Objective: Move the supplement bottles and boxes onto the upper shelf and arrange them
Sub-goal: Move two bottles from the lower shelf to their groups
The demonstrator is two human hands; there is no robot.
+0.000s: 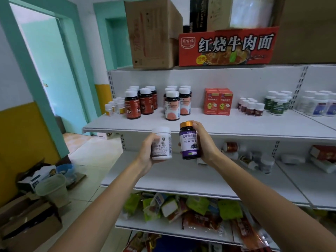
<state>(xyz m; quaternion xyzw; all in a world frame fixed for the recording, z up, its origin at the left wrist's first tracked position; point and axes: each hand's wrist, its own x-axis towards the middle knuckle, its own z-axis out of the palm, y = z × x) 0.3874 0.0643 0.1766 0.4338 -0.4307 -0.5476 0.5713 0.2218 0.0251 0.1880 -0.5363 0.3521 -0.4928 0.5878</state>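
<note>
Both hands are full here. The left hand (145, 151) wraps round a white bottle (162, 143), and the right hand (205, 142) grips a purple bottle (190, 142) with a gold cap. The two bottles are side by side, close together, held up just in front of the upper shelf (236, 124), left of the middle of its front edge. Neither is on the shelf yet.

What could go wrong, imo: the front strip of the upper shelf is bare, but the groups behind it are packed tight. The red-label bottles (140, 104) and the pink-label bottles (175, 104) stand right behind the hands, and one pink one sits forward of its group. Push a bottle in too deep, or lead with a knuckle, and that one tips into its neighbours.

Setting down two at once is dicey too. There's no free hand to steady anything, and the bottles could knock each other. The gap between the pink group and the red boxes (218, 101) looks like the safer spot.

More bottles (251, 157) lie toppled on the lower shelf (172, 171) toward its right end, so there's lots to go.
</note>
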